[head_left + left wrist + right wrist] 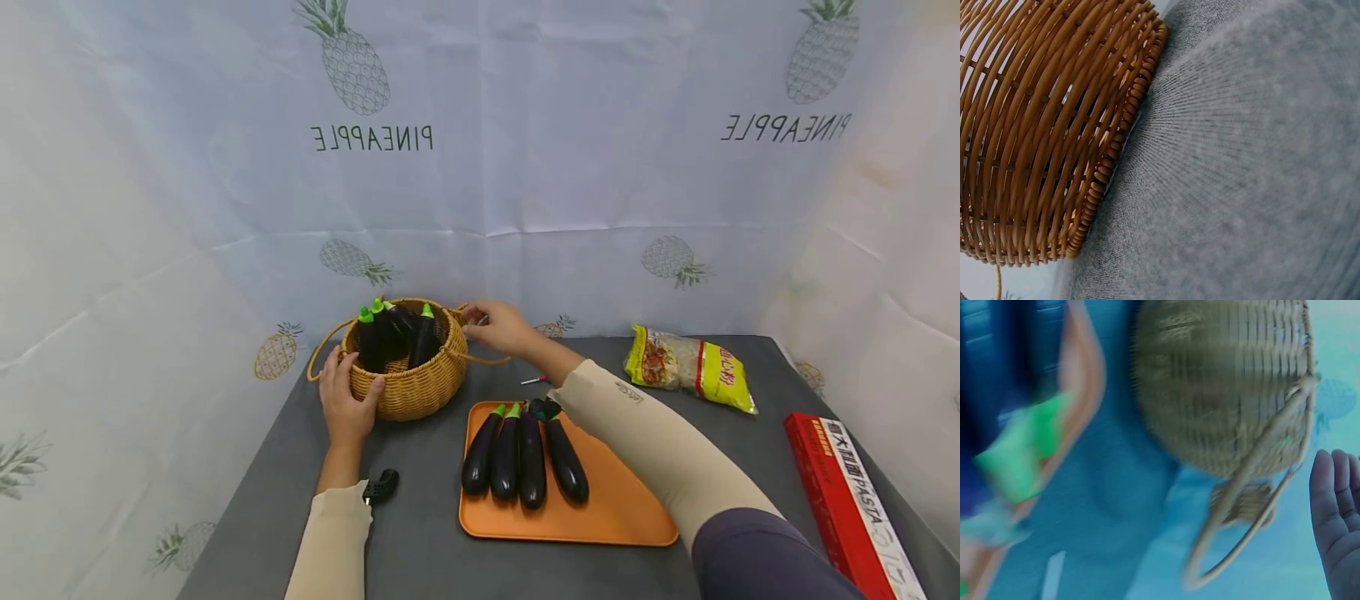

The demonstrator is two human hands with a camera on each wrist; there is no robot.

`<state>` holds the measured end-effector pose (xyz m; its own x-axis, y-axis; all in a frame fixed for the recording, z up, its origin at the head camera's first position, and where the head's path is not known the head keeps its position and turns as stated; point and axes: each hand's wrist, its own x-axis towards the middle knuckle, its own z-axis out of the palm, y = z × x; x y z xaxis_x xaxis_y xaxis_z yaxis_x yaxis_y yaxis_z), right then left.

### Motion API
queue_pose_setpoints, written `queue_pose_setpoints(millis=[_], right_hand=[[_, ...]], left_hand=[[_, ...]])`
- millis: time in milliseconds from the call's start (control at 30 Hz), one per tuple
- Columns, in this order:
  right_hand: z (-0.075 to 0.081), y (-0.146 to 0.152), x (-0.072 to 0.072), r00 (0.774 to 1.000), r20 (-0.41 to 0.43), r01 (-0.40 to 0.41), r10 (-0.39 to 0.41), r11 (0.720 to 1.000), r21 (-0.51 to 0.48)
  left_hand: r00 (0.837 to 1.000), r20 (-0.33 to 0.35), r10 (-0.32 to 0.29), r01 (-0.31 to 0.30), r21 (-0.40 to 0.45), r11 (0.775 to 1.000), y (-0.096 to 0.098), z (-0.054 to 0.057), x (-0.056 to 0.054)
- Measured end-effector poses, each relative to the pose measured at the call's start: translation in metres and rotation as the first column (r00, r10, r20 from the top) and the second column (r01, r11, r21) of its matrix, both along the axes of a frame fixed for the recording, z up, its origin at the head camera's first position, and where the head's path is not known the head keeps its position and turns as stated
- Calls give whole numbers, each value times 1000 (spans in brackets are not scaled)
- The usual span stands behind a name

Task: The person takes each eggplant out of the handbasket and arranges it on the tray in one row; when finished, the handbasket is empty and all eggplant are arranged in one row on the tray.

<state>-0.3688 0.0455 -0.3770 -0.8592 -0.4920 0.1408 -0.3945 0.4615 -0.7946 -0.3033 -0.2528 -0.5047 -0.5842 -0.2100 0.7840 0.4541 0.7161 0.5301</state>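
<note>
Head view: left hand (348,396) and right hand (495,327) at a round golden-brown wicker basket (416,392)

The basket stands at the back left of a dark grey tabletop (420,517), before a white cloth (555,183) printed with pineapples and mirrored lettering. Inside it, several glossy dark purple eggplants with bright green caps (423,340) lean upright. The left hand rests on the basket's near left side, fingers spread at the rim and thumb against the woven front. The right hand is just beside the far right rim; the right wrist view shows its fingers (1324,500) extended and apart from the wicker, holding nothing, with a thin looped handle (1257,453) jutting out near them.

Nearer the person, a rectangular orange tray (600,532) bears four more dark purple eggplants (505,467), side by side. The right sleeve (652,442), beige then dark, passes above its right part. Beyond lie a yellow and clear plastic food bag (690,368) and, at the right edge, a long red and white pasta box (851,508).
</note>
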Motion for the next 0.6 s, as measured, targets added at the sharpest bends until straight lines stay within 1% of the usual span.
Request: queue_pose_setpoints(millis=[133, 200, 267, 400, 500, 600], right_hand=[[15, -40, -12, 999, -50, -8, 9, 1000, 16], [17, -60, -15, 998, -68, -8, 9, 1000, 6], [16, -77, -16, 996, -89, 1, 0, 1000, 14], [6, -103, -16, 996, -81, 34, -32, 999, 14], [-2, -117, -19, 994, -77, 77, -73, 996, 43], [-4, -126, -23, 991, -78, 113, -105, 988, 105]], left_hand=[[1000, 1, -9, 9, -2, 1000, 1, 0, 1], [1000, 2, -9, 9, -3, 1000, 0, 1, 1], [1000, 3, -8, 8, -8, 1000, -1, 1, 1], [1000, 13, -5, 5, -11, 1000, -1, 0, 2], [1000, 13, 2, -1, -19, 1000, -2, 0, 3], [1000, 5, 0, 0, -24, 1000, -3, 0, 2]])
